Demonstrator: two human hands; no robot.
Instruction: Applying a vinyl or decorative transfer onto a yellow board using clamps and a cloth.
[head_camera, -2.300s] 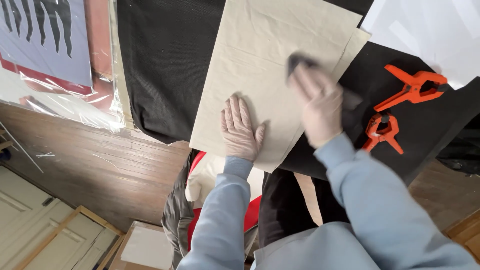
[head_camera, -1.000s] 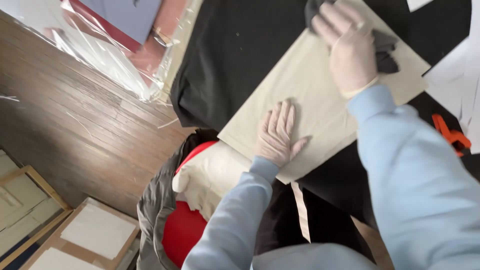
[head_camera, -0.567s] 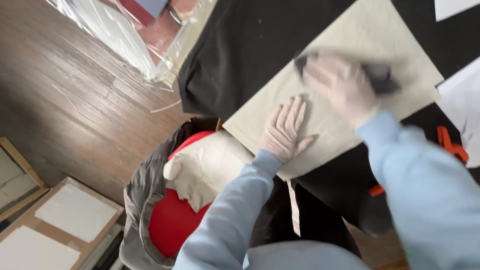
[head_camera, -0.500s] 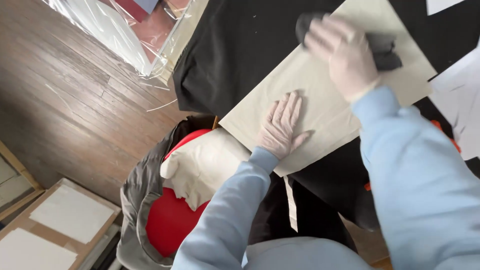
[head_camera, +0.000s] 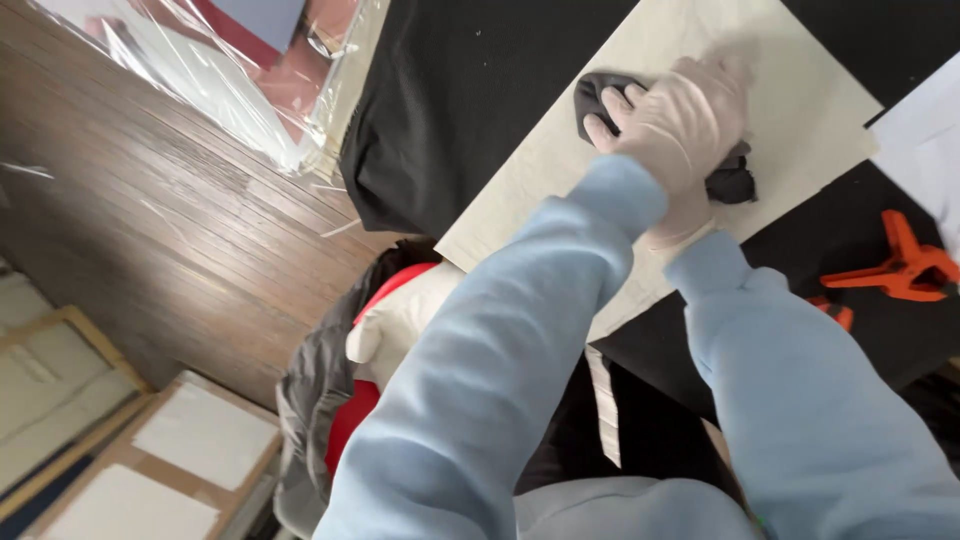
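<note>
One gloved right hand (head_camera: 680, 125) grips a dark cloth (head_camera: 728, 182); the left hand's fingers are hidden by its sleeve (head_camera: 520, 340).

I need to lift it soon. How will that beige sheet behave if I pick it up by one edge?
The beige sheet lies dead flat with crisp corners, so it is probably fairly stiff and light. It spans much of the black cloth, so it may sag or flex if lifted from one edge.

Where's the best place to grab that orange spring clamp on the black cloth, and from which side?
Judging by its pose, grip the orange spring clamp by its two splayed handle arms, squeezing them together. It lies flat on the black cloth, so come from above.
</note>
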